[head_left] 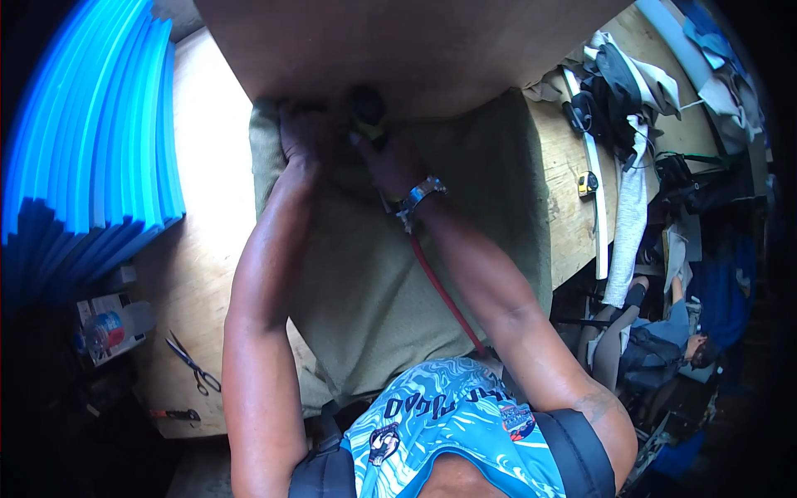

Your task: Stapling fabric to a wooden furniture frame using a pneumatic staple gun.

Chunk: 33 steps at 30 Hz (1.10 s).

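Observation:
An olive-green cloth [365,282] lies in front of me over the table, its far edge meeting a large brown board [398,50]. My left hand [303,137] is closed at the cloth's far left edge, just under the board; shadow darkens its fingers. Wrapped round a dark pneumatic staple gun [368,106] is my right hand [397,168], with a metal watch on the wrist. The gun's nose points toward the board and cloth, but shadow hides where it touches. From its handle a red air hose [440,286] runs back under my right forearm.
Blue foam sheets [100,124] stand stacked at the left. Scissors [193,363] and a cutter knife [174,414] lie on the wooden table [212,241]. On the right are a tape measure [588,184], a white strip [599,224] and cloth scraps [635,83]. Another person [672,332] sits beyond.

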Available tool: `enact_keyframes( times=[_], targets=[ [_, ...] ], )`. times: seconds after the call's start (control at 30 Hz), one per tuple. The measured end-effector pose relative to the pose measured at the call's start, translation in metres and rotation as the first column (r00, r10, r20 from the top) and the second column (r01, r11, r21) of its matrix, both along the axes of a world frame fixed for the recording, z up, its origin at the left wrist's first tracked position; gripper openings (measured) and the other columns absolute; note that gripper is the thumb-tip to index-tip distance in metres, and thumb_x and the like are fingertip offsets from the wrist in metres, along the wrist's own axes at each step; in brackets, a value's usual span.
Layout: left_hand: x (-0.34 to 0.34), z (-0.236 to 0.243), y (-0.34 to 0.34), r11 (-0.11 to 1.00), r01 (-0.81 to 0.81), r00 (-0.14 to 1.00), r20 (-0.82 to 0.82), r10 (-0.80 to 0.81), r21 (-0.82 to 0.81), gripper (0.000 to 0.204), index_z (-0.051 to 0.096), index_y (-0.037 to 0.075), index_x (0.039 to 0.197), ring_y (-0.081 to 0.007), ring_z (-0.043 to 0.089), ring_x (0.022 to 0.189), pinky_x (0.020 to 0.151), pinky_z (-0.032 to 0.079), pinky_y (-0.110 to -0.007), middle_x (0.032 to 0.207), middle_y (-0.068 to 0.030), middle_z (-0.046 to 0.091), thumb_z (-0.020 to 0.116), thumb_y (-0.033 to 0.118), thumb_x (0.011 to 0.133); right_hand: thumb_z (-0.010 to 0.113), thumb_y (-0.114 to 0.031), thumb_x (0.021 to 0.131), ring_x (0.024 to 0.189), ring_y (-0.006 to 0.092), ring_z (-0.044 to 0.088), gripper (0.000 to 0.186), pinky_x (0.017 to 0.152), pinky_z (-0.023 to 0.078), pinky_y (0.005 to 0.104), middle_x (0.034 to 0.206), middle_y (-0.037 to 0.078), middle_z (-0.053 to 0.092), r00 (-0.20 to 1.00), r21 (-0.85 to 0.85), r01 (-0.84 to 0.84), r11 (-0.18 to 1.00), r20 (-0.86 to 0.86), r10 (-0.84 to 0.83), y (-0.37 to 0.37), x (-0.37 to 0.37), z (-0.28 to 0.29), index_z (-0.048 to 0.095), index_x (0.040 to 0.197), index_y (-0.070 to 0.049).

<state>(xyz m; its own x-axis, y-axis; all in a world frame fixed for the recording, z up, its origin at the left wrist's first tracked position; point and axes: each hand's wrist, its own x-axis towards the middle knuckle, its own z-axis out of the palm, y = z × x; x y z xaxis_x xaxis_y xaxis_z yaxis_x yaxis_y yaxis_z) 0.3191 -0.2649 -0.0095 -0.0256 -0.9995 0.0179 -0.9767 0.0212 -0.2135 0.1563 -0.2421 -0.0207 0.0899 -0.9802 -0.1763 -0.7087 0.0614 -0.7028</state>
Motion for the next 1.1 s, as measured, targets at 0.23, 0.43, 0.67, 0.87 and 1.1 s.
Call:
enact_keyframes(
  times=[0.23,0.43,0.67,0.87,1.1],
  targets=[
    [-0.001,0.004,0.004,0.998,0.049,0.999,0.013,-0.048,-0.037,0.023,0.078,0.023,0.093,-0.0149,0.072,0.096,0.107,0.028,-0.044,0.091,-0.0021,0.077,0.056,0.022,0.089,0.059,-0.069,0.088,0.069,0.0403,0.070,0.071,0.063,0.054,0.0496,0.068,0.023,0.069,0.999,-0.081,-0.037,0.996,-0.018,0.036,0.001,0.011,0.007,0.072,0.079,0.001],
    [0.002,0.007,0.009,0.966,0.087,0.994,0.082,-0.069,-0.243,0.021,0.077,0.019,0.092,-0.0206,0.070,0.101,0.104,0.032,-0.047,0.095,-0.0047,0.076,0.057,0.022,0.088,0.063,-0.066,0.086,0.077,0.0424,0.070,0.068,0.069,0.055,0.0500,0.079,0.025,0.071,0.998,-0.095,-0.022,0.995,0.061,0.028,-0.005,0.009,0.002,0.072,0.083,0.002],
    [-0.007,0.031,0.068,0.957,0.264,0.957,0.159,-0.245,-0.116,0.026,0.075,0.009,0.097,-0.0281,0.069,0.093,0.110,0.027,-0.054,0.085,-0.0124,0.073,0.052,0.016,0.088,0.063,-0.063,0.088,0.081,0.0424,0.070,0.065,0.072,0.055,0.0498,0.085,0.025,0.072,0.970,-0.077,-0.060,0.995,0.231,0.076,-0.009,-0.002,0.000,0.075,0.090,0.001],
    [-0.013,0.048,0.088,0.973,0.114,0.985,0.148,-0.085,-0.201,0.030,0.071,0.008,0.113,-0.0318,0.044,0.132,0.109,0.027,-0.050,0.126,-0.0161,0.062,0.053,0.024,0.094,0.069,-0.059,0.086,0.077,0.0363,0.072,0.063,0.068,0.055,0.0459,0.079,0.021,0.072,0.949,-0.031,-0.110,0.993,0.294,0.115,-0.021,-0.002,-0.023,0.071,0.098,0.003],
    [0.012,0.058,0.042,0.982,-0.036,0.994,0.093,0.055,-0.187,0.027,0.074,0.014,0.106,-0.0282,0.048,0.123,0.108,0.028,-0.049,0.128,-0.0127,0.058,0.058,0.031,0.092,0.063,-0.064,0.088,0.082,0.0392,0.071,0.067,0.074,0.054,0.0477,0.082,0.023,0.072,0.901,0.025,-0.159,0.987,0.411,0.135,-0.023,-0.011,-0.016,0.073,0.088,0.002]
  ],
)
